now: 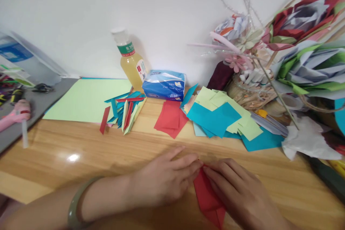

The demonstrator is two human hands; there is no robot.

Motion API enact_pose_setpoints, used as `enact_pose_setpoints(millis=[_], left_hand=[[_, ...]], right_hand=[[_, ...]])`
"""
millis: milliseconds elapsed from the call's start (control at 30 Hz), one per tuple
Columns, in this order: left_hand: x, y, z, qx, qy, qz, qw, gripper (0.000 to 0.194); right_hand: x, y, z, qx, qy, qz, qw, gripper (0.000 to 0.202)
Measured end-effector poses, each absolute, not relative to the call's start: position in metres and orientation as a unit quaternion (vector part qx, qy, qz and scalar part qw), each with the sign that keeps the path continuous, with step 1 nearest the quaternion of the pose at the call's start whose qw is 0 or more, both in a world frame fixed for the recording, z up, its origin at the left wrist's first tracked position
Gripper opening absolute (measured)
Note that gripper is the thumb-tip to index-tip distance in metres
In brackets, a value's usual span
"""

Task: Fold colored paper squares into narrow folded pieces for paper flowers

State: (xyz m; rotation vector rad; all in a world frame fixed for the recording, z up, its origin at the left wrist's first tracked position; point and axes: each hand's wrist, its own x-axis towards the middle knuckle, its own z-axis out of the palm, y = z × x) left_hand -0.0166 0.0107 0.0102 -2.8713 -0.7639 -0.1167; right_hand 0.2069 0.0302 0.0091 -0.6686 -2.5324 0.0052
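On open tabletop (81, 151), hands (169, 179) touch red paper (206, 196) edges

Right fingers (223, 183) partly hide red paper (205, 194).

Bottle (132, 68): green neck band (125, 49) with white Chinese characters, "东方" legible, third looks like "树"; smaller print on red strip below and on body label (141, 69) too small. Blue tissue pack (164, 85): white lettering, oval logo (153, 96), too blurred for sure reading.
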Motion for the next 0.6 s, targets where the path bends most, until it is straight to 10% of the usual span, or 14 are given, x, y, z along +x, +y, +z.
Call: enact_pose_setpoints(millis=[600], left_hand=[[-0.021, 0.02, 0.021, -0.969, -0.244, -0.022, 0.025, 0.035]], right_hand=[[0.207, 0.025, 0.006, -0.241, -0.948, -0.004, 0.206, 0.038]])
